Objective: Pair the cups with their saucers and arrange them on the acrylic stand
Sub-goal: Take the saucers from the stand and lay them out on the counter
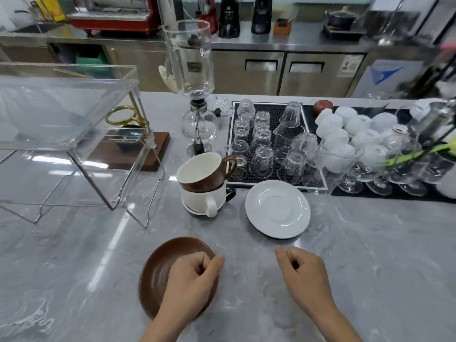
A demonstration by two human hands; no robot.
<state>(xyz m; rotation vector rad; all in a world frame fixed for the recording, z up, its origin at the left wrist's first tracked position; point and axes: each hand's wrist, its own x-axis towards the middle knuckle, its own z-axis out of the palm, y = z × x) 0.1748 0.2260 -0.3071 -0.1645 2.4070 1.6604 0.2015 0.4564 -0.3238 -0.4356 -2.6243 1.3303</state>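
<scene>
While clenching both on nothing, holds left grip [195, 275] over brown saucer [155, 270] — right grip [306, 272] over surface [370, 243] near white saucer [277, 209].

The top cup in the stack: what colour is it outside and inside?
The top cup is brown outside, cream-white inside; the head view shows it.

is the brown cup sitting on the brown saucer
No, the brown cup sits tilted in the white cup, apart from the brown saucer.

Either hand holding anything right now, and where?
Right hand holds nothing. Left hand lies curled over the brown saucer, at its right rim; grip cannot be told.
</scene>
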